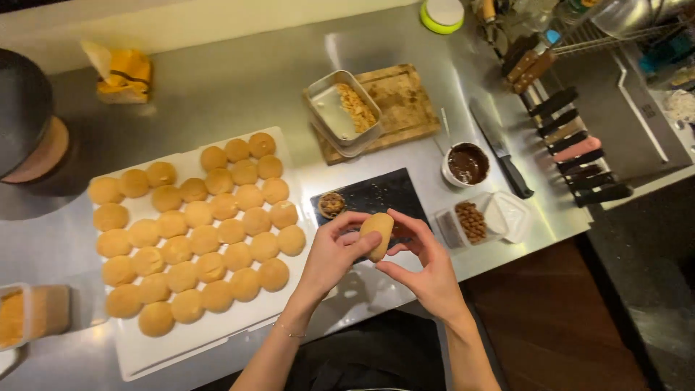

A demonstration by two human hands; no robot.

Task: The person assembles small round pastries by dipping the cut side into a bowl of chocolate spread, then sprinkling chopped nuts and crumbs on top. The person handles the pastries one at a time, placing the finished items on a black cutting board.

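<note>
Both hands meet over the near edge of a steel counter [239, 80], and their grip pinches one pale golden round pastry [377, 235] held on edge between them: the left hand [334, 253] closes thumb and fingertips on its 9 o'clock side, and the right hand [427, 268] cups it from 3 o'clock and below. The pastry seems to be in the middle of being turned or opened, a step that calls for light, even pressure so the shell does not crush. Just behind the hands, at 12 o'clock, lies a dark slate board [376, 194] carrying one pastry topped with something brown and crumbly [332, 205]. At 9 o'clock a white tray [145, 355] holds rows of plain round pastries. At 2 o'clock stand a small white bowl of dark chocolate [468, 164], a long knife [501, 150] and a clear tub of brown nuts [473, 221]. Farther back, at 12 o'clock, a wooden board [405, 101] bears a metal tin of pale flakes [344, 112]. At 2 o'clock a row of dark-handled knives [572, 145] hangs. The room is dim, with a dark wooden floor [557, 326] at 4 o'clock.
</note>
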